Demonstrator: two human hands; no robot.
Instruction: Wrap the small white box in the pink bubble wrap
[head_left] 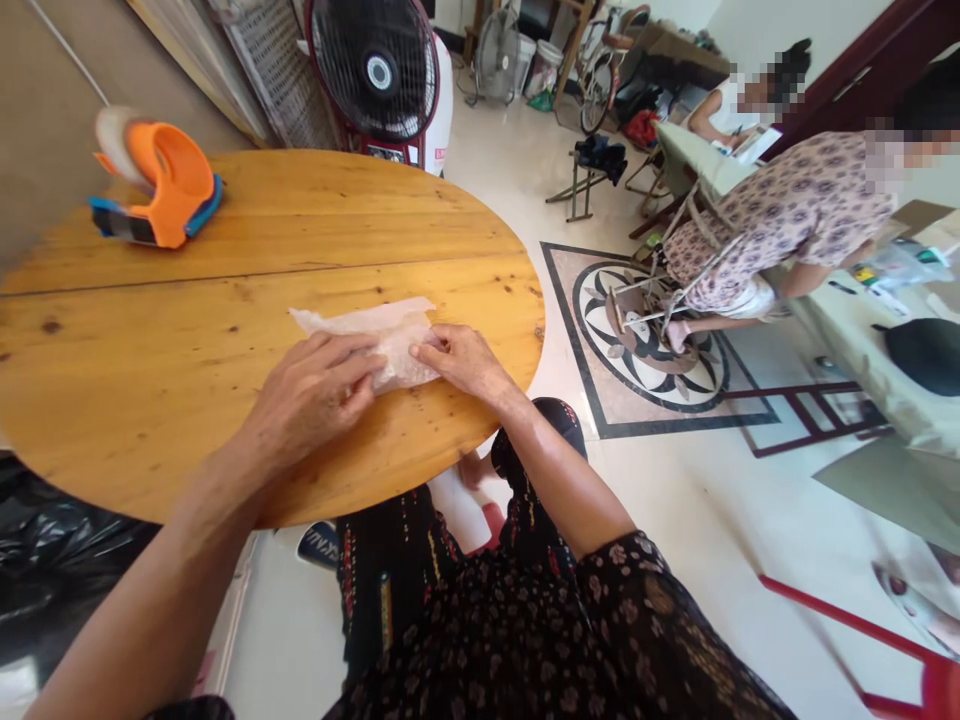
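A sheet of thin, whitish, see-through wrapping (401, 345), partly folded into a small packet, lies on the round wooden table (270, 225) near its right edge. I cannot make out what is inside. My left hand (319, 385) is over the packet's left part, fingers stretched across its top and thumb at the near side, holding it against the wood. At the right end, my right hand (461, 362) is closed, thumb and fingers pinching the wrapping's edge. An orange and blue tape dispenser (169, 185) with a roll of tape stands at the table's far left.
A dark red fan (379, 70) stands just beyond the table. To the right, a person in a patterned top (810, 205) sits at a long covered table (930, 400), with another person farther back. Black plastic (60, 550) lies below at left; a red stool (937, 685) is at lower right.
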